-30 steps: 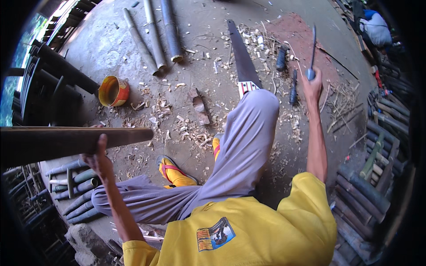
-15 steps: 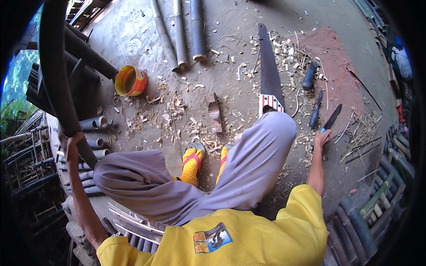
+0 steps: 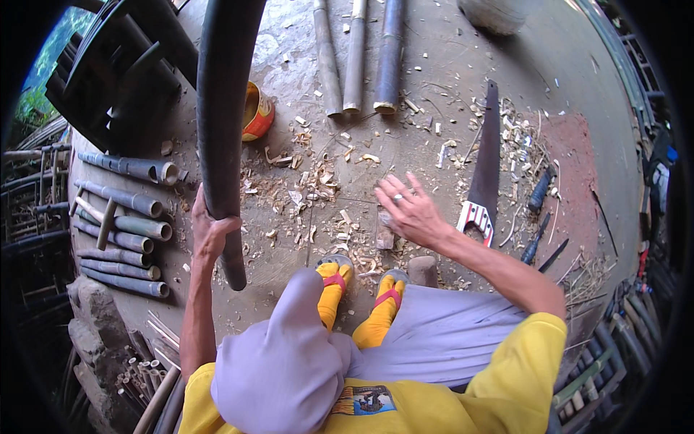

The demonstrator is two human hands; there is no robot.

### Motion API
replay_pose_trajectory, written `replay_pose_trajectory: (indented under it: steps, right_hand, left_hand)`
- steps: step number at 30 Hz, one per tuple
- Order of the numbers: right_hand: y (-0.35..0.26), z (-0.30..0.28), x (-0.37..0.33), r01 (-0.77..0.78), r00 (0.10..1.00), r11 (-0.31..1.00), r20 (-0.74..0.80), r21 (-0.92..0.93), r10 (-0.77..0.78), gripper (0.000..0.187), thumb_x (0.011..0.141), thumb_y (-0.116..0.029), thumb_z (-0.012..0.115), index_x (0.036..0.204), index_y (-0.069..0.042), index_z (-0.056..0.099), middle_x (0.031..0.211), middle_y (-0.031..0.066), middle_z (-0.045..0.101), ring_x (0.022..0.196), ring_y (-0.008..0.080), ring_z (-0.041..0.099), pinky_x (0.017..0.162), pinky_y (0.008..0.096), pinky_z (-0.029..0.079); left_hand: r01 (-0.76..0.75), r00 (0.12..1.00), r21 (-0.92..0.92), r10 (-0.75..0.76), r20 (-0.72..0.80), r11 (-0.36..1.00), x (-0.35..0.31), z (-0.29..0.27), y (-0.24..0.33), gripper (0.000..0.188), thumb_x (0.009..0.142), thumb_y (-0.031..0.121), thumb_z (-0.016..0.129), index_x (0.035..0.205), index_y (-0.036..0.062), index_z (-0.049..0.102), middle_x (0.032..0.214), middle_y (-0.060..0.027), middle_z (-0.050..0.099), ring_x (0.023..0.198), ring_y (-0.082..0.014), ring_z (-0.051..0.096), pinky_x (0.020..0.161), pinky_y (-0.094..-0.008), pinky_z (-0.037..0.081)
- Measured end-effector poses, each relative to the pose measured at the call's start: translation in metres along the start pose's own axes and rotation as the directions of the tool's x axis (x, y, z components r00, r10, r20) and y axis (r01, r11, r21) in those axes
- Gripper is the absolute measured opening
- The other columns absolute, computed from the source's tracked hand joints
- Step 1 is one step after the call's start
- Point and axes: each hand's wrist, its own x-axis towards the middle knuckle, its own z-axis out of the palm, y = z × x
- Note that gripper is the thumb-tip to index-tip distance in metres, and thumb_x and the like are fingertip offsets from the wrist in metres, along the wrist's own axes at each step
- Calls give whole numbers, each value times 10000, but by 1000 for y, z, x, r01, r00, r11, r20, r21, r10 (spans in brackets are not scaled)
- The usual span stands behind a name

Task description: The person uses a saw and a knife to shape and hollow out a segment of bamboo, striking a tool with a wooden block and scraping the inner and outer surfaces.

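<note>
My left hand (image 3: pixel 210 226) is wrapped round a long dark bamboo pole (image 3: pixel 225 108) near its lower end. The pole rises past the upper edge of the picture. My right hand (image 3: pixel 413 211) holds nothing; its fingers are spread over a small notched wooden block (image 3: pixel 384 235) and partly cover it. To the right of that hand lies a handsaw (image 3: pixel 486 159) with a white and red handle. Beyond the saw, a knife (image 3: pixel 554 256) rests on the floor beside two dark-handled tools, one thick (image 3: pixel 541 189) and one slim (image 3: pixel 536 239).
Wood chips (image 3: pixel 318 177) litter the floor around my feet. Three bamboo poles (image 3: pixel 354 65) lie ahead. Short cut bamboo lengths (image 3: pixel 119 231) line the left side. A yellow and red tin (image 3: pixel 259 119) stands partly behind the pole. A short stump (image 3: pixel 422 270) is by my right foot.
My right hand has let go of the knife and come left to the middle. My left hand has brought the pole rightward, and my left knee has swung inward.
</note>
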Motion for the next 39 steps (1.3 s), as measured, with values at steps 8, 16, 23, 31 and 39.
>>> replay_pose_trajectory:
  steps: [8,16,23,31,39]
  right_hand:
    - [4,88,85,56,982,998,180,20,-59,265,798,-110,507,1045,-29,559,891,117,611,841,241,610,842,457,412]
    - [49,123,165,-47,984,998,169,-52,55,150,860,-73,454,986,-53,532,740,135,634,705,245,644,490,355,544]
    - [42,76,132,-195,977,980,78,-43,198,119,923,-78,370,874,-63,478,584,107,581,495,208,582,383,338,482]
    - [91,-144,-127,-695,716,702,-67,-157,694,71,872,-111,501,913,-53,499,699,177,600,670,348,620,572,444,473]
    - [46,-283,-356,-844,284,138,-214,-519,935,781,754,-142,687,1417,-44,287,1222,267,528,1041,372,559,905,422,429]
  left_hand:
    - [205,979,191,-198,-56,960,-17,-16,-100,485,487,127,633,949,28,526,743,-65,536,681,-194,527,660,-297,448]
    - [337,938,352,-346,-39,873,-28,17,-158,504,521,128,671,992,34,517,799,-99,531,747,-238,539,728,-332,452]
    - [-78,971,489,177,-161,869,-53,92,-143,443,699,161,722,1046,5,496,874,-149,540,776,-327,560,710,-432,471]
    - [143,985,422,-170,28,895,-68,140,-187,184,775,156,673,847,8,591,805,-173,636,750,-332,632,680,-425,485]
    - [-9,998,-87,14,62,996,-28,122,-118,99,803,75,685,845,-15,680,687,-64,651,591,-92,596,515,-235,485]
